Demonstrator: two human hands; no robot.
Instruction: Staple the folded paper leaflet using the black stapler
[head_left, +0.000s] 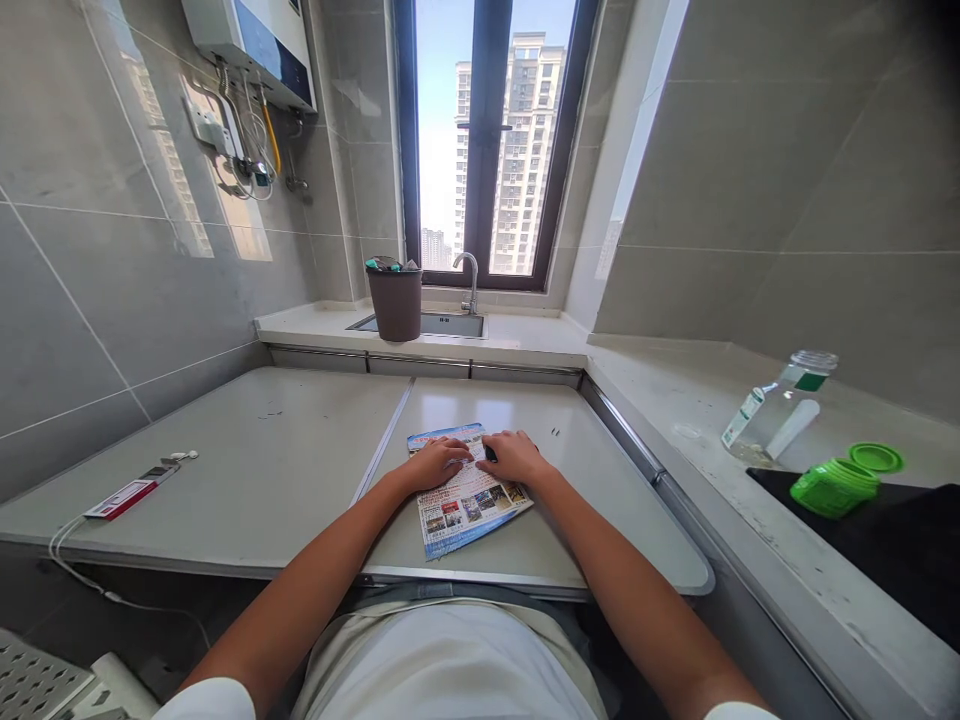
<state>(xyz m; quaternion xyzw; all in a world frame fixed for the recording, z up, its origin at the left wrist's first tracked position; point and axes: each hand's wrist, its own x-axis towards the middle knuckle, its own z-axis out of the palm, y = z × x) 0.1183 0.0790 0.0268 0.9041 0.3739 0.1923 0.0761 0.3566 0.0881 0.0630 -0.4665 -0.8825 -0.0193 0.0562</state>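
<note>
A colourful printed leaflet [465, 495] lies on the grey table [300, 470] in front of me. My left hand [437, 462] rests on its upper left part, fingers curled down onto the paper. My right hand [516, 455] lies beside it on the leaflet's upper right, fingers bent, with a small dark object [489, 453] showing between the two hands. Both hands press on the paper close together.
A red-and-white device with a white cable [131, 492] lies at the table's left. A brown bin [395, 298] stands by the sink [446, 324] and tap under the window. On the right counter stand a clear bottle [780, 410] and a green lidded jar [836, 485].
</note>
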